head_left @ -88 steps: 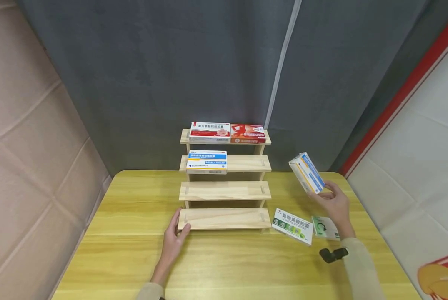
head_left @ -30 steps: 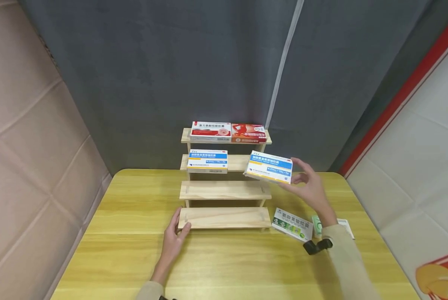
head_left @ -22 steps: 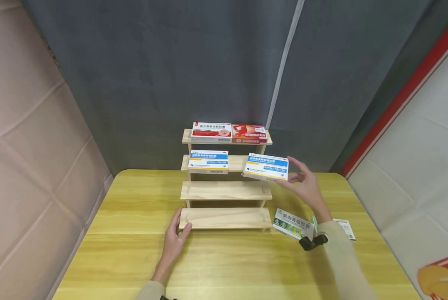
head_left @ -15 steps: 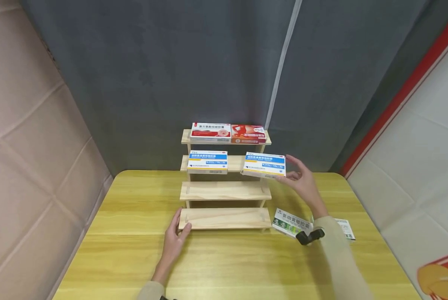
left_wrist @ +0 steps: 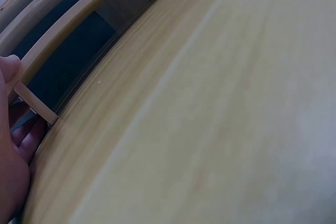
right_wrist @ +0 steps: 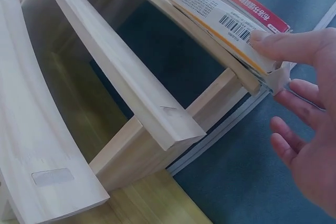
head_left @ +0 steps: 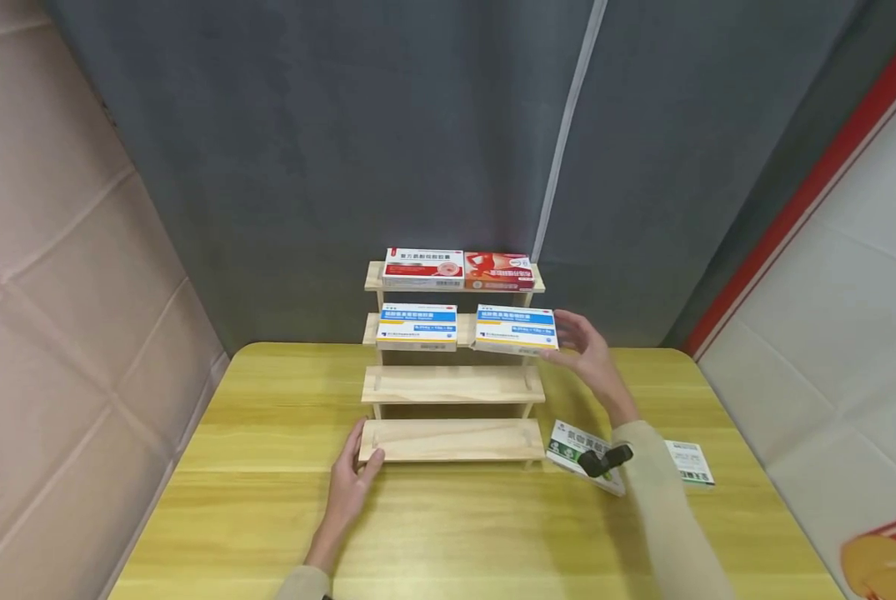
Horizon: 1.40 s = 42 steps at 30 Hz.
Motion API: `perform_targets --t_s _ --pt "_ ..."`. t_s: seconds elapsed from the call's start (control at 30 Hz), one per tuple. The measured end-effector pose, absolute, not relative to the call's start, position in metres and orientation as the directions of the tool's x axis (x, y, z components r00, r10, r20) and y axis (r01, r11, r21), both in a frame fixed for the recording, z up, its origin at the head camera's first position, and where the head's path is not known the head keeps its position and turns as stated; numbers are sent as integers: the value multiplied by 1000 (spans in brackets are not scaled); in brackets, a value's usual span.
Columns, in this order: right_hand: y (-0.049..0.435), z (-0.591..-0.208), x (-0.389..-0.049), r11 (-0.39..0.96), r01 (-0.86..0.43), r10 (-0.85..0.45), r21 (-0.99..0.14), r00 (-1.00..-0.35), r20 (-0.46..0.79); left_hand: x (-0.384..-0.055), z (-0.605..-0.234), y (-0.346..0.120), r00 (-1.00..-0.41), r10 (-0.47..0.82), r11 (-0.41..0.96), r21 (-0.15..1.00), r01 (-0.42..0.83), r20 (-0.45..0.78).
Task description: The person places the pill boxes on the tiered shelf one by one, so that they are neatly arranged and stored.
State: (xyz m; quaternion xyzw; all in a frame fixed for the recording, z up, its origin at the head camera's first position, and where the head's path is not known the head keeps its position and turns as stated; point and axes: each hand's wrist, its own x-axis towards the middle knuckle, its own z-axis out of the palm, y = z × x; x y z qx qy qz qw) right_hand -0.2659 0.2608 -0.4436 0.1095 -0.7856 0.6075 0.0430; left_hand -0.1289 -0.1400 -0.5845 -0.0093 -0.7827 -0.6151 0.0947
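A stepped wooden display rack [head_left: 452, 440] stands on the table. My left hand [head_left: 348, 490] grips the left end of its lowest step; in the left wrist view the thumb [left_wrist: 9, 67] lies on the step, the other fingers behind its leg. My right hand [head_left: 588, 360] pinches the right end of a blue-and-white medicine box [head_left: 517, 330] at the right part of the second step from the top. In the right wrist view the thumb [right_wrist: 286, 45] presses its barcoded side [right_wrist: 215, 19]. A matching box [head_left: 417, 327] lies left of it, a narrow gap between them.
On the top step sit a red-and-white medicine box [head_left: 423, 268] and a red box [head_left: 498, 272]. A green-and-white box [head_left: 568, 442] lies right of the rack, partly behind the right wrist. Another white box [head_left: 691, 462] shows beyond the sleeve. A grey curtain [head_left: 305, 167] hangs behind.
My right hand has carried the blue-and-white box left from above the table's right side to the second step, levelling it beside its match. The left hand stays on the rack.
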Motion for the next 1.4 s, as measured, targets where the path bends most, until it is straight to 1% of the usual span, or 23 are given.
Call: perform_targets --t_s 0.2,0.83,1.23,1.4 --pt "257 -443 -270 233 -243 -138 -942 -967 215 -129 -584 -139 -982 -110 250 960 124 155" --pt "244 -440 -274 267 -250 -182 -931 -962 206 -130 -584 -138 -982 -105 272 954 124 158" --pt "234 -440 -277 269 -203 -166 -942 -973 162 -131 -587 -139 -981 -101 253 958 134 164" --pt "233 -442 -279 276 -225 -162 -935 -969 185 -132 -588 -139 -980 -101 252 958 139 169"
